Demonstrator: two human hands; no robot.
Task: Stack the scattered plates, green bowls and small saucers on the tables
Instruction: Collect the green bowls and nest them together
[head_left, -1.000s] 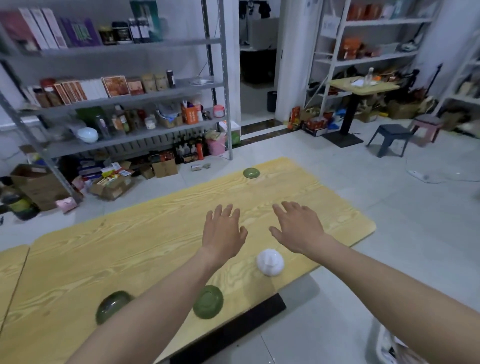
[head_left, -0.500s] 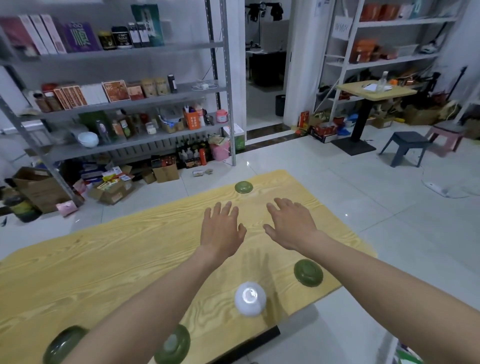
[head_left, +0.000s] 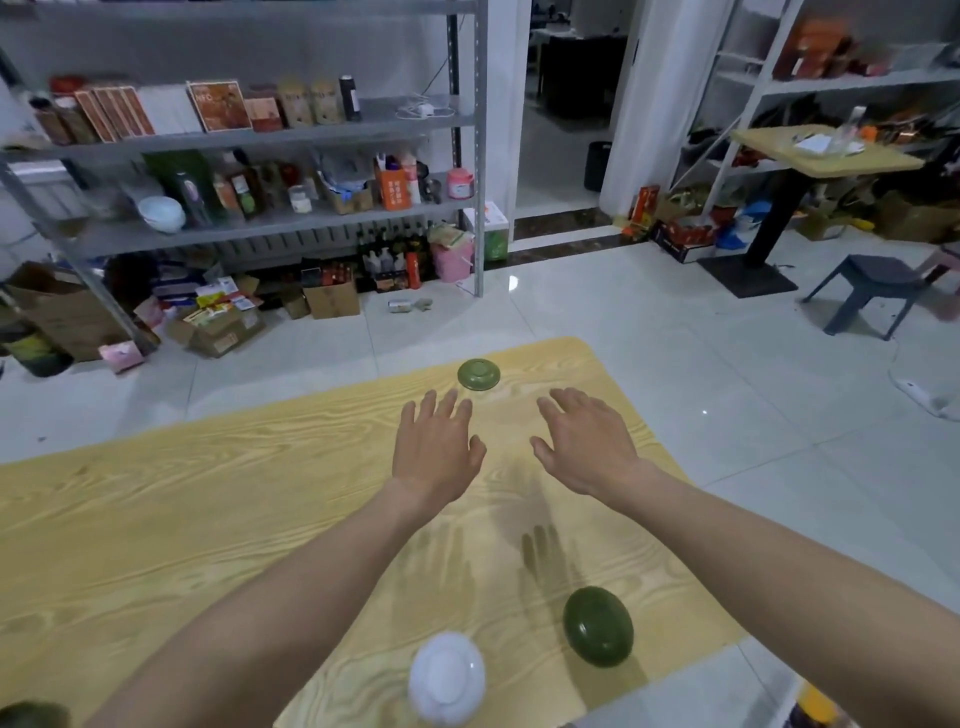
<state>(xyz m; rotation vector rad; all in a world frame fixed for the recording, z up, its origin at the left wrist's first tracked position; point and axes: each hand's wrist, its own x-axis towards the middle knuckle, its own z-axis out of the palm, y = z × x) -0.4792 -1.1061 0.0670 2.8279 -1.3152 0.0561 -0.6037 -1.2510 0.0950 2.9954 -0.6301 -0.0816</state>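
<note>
- Pale wood-grain worktop (head_left: 208, 519) fills the foreground of a cluttered storeroom, with grey floor tiles beyond.
- Your left hand (head_left: 436, 452) and right hand (head_left: 587, 447) hover palm down over the wood with fingers straight and spread. They are apart from each other and hold nothing, and the shadows beneath suggest neither touches the surface.
- The small green saucer (head_left: 478, 373) sits near the far edge, just beyond your left fingertips and not touching them. It looks like the next pick.
- The green bowl (head_left: 598, 626), apparently upside down, lies between your forearms, nearer the right one. The white dish (head_left: 447, 685) rests by the near edge, and another green piece (head_left: 31, 714) shows only partly at the bottom-left corner.
- Nothing in view is stacked, so the job appears barely begun.
- For a clean pick, lower your fingertips to the saucer's rim and draw it towards you before lifting. So close to the far edge, a push outward would likely send it to the floor.
- Carry it back to a matching piece, and group by shape so the stack sits level.
- Metal shelving (head_left: 260, 135), cardboard boxes (head_left: 223, 327), a dark stool (head_left: 867, 291) and a small table (head_left: 826, 150) stand well apart and block nothing.
- The real hazard is your own forearms, which pass over the bowl and dish. Keep them raised when you pull back, or you may sweep either piece off the near edge.
</note>
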